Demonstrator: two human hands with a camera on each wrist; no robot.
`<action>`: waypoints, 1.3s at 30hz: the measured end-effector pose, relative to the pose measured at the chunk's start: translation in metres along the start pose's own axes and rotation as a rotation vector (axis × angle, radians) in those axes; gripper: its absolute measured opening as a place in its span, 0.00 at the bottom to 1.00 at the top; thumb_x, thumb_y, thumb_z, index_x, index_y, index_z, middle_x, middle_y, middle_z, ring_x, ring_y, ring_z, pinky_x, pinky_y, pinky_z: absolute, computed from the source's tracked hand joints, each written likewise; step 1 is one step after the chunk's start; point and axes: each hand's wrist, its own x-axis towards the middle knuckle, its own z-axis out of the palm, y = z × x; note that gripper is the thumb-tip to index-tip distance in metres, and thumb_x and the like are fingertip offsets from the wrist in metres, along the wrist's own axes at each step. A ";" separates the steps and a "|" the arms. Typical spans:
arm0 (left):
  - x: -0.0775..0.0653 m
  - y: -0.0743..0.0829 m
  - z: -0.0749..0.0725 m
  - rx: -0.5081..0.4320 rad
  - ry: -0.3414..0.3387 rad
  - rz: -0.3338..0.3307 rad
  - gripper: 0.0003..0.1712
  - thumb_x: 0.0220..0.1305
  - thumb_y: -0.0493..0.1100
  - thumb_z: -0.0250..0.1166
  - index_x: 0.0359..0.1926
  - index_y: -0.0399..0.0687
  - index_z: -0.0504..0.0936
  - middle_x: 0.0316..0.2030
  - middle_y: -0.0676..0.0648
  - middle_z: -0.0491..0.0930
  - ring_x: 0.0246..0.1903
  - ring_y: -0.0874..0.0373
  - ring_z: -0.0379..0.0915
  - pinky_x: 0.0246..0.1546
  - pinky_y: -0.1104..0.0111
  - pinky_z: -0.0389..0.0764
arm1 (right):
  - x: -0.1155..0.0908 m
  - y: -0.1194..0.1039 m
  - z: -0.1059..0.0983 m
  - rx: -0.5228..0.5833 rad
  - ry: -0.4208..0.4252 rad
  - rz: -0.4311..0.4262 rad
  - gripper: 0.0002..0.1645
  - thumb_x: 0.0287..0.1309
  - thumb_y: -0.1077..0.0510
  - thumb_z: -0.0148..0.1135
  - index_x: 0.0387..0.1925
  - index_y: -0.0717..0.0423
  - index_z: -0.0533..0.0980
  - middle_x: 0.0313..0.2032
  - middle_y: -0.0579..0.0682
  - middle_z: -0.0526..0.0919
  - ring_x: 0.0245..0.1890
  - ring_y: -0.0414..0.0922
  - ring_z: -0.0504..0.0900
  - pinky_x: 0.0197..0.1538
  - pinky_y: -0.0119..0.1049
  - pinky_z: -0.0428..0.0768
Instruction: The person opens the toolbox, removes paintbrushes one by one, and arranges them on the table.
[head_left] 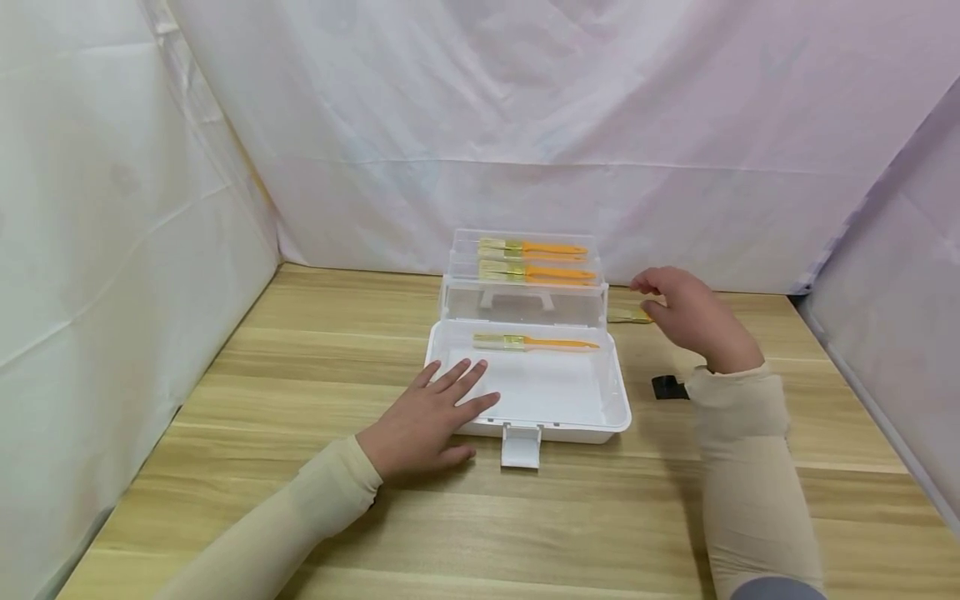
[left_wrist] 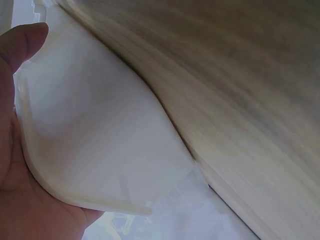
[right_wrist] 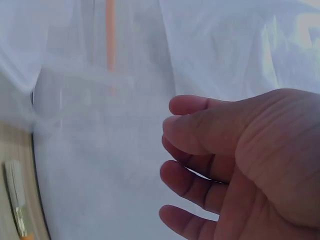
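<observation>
A white plastic box [head_left: 536, 392] lies on the table with its clear lid [head_left: 525, 302] raised at the back. My left hand [head_left: 429, 425] rests on its front left corner, fingers spread over the rim; the left wrist view shows the box wall [left_wrist: 95, 120] against the palm. Inside the box lies a flat paintbrush [head_left: 558, 342] with an orange handle. More orange-handled brushes [head_left: 555, 273] show in the clear upper part. My right hand [head_left: 693, 317] hovers right of the lid, fingers loosely bent and holding nothing. Beneath it, another paintbrush [head_left: 628, 317] lies on the table, partly hidden.
A small black object [head_left: 667, 387] sits on the wooden table [head_left: 300, 400], partly covered by the right sleeve. The box's front latch [head_left: 521, 447] hangs forward. White cloth [head_left: 525, 125] stands behind the table and along both sides.
</observation>
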 end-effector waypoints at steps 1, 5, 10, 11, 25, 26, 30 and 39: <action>0.000 0.000 0.000 0.002 0.001 0.000 0.42 0.62 0.63 0.64 0.74 0.59 0.64 0.77 0.42 0.49 0.75 0.46 0.47 0.70 0.44 0.50 | 0.000 -0.006 0.002 -0.004 0.000 -0.021 0.17 0.68 0.68 0.54 0.56 0.65 0.74 0.55 0.64 0.75 0.58 0.62 0.71 0.58 0.61 0.68; 0.000 -0.001 0.001 0.009 0.006 0.003 0.42 0.62 0.63 0.65 0.74 0.59 0.64 0.77 0.42 0.49 0.74 0.46 0.48 0.70 0.44 0.51 | 0.000 -0.024 0.013 -0.036 -0.010 -0.122 0.16 0.66 0.69 0.56 0.54 0.65 0.75 0.55 0.63 0.76 0.56 0.60 0.73 0.57 0.58 0.70; 0.000 -0.001 0.001 0.001 0.005 0.004 0.43 0.62 0.63 0.65 0.74 0.59 0.64 0.77 0.42 0.49 0.74 0.46 0.48 0.70 0.44 0.51 | 0.004 -0.040 0.029 -0.072 -0.053 -0.174 0.16 0.66 0.68 0.56 0.54 0.62 0.76 0.52 0.59 0.78 0.54 0.57 0.75 0.55 0.56 0.74; 0.000 -0.001 0.001 0.000 0.004 0.004 0.43 0.62 0.63 0.65 0.74 0.59 0.64 0.77 0.42 0.49 0.74 0.46 0.48 0.70 0.44 0.51 | 0.005 -0.043 0.031 -0.075 -0.060 -0.176 0.16 0.66 0.69 0.56 0.54 0.62 0.76 0.51 0.59 0.78 0.53 0.57 0.76 0.54 0.55 0.74; 0.000 -0.001 0.000 0.007 0.011 0.006 0.42 0.62 0.63 0.64 0.74 0.59 0.64 0.77 0.42 0.50 0.74 0.46 0.48 0.70 0.44 0.51 | 0.019 -0.068 0.056 -0.044 -0.138 -0.226 0.17 0.64 0.68 0.58 0.54 0.60 0.78 0.51 0.56 0.80 0.50 0.53 0.77 0.53 0.51 0.75; 0.000 -0.001 0.000 0.009 0.010 0.006 0.42 0.62 0.64 0.64 0.74 0.59 0.64 0.77 0.42 0.50 0.74 0.46 0.48 0.70 0.44 0.51 | 0.020 -0.069 0.057 -0.041 -0.144 -0.227 0.17 0.64 0.68 0.58 0.54 0.60 0.78 0.51 0.55 0.80 0.50 0.53 0.77 0.53 0.50 0.75; 0.000 -0.001 0.001 0.012 0.009 0.004 0.42 0.62 0.64 0.64 0.74 0.60 0.64 0.77 0.42 0.50 0.74 0.46 0.48 0.70 0.43 0.51 | 0.023 -0.072 0.061 -0.026 -0.168 -0.229 0.17 0.63 0.66 0.61 0.54 0.59 0.78 0.50 0.54 0.80 0.50 0.52 0.77 0.54 0.50 0.75; 0.000 0.000 -0.001 0.005 0.011 -0.001 0.43 0.62 0.63 0.64 0.74 0.60 0.64 0.76 0.42 0.50 0.74 0.45 0.48 0.69 0.43 0.51 | 0.027 -0.074 0.069 0.007 -0.237 -0.187 0.22 0.61 0.60 0.68 0.56 0.57 0.77 0.50 0.52 0.80 0.51 0.52 0.77 0.54 0.50 0.76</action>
